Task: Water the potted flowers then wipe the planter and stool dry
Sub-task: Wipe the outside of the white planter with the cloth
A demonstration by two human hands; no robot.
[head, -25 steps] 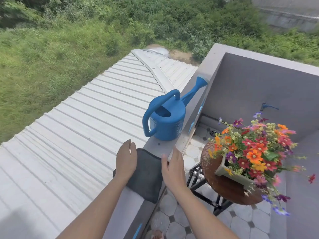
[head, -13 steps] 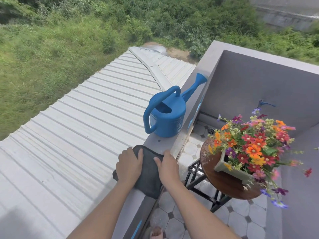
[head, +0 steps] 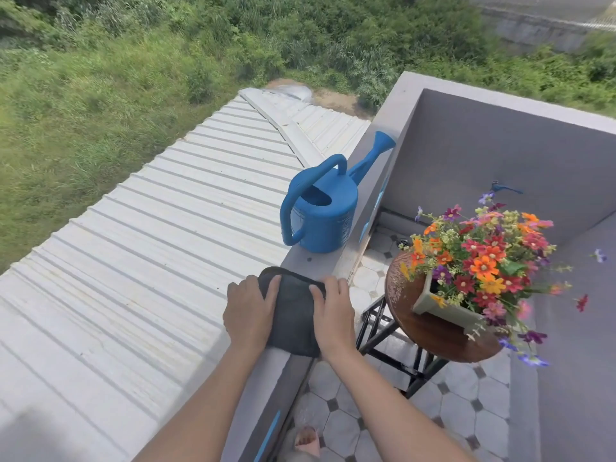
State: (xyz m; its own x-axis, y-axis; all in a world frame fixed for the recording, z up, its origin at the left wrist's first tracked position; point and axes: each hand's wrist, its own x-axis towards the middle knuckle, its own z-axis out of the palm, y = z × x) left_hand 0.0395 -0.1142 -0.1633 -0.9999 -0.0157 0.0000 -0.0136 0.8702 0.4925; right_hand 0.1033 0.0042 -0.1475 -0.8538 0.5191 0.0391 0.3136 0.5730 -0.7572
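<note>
A dark grey cloth (head: pixel 293 315) lies on top of the grey parapet ledge (head: pixel 310 261). My left hand (head: pixel 248 311) grips its left edge and my right hand (head: pixel 331 315) grips its right edge, thumbs lying on the fabric. Just beyond the cloth a blue watering can (head: pixel 323 218) stands upright on the ledge, spout pointing away. To the right, a pale green planter (head: pixel 443 306) full of colourful flowers (head: pixel 483 258) sits on a round wooden stool (head: pixel 430 335) with black legs. Wet droplets glisten on the stool's left rim.
A white corrugated roof (head: pixel 150 261) drops away left of the ledge, with grass beyond. Grey balcony walls (head: pixel 500 155) enclose the tiled floor (head: pixel 460 411). A blue tap (head: pixel 503 188) sticks out of the far wall behind the flowers.
Both hands came down onto the cloth and closed in from its sides; the cloth now looks narrower between them. The watering can and planter have not moved.
</note>
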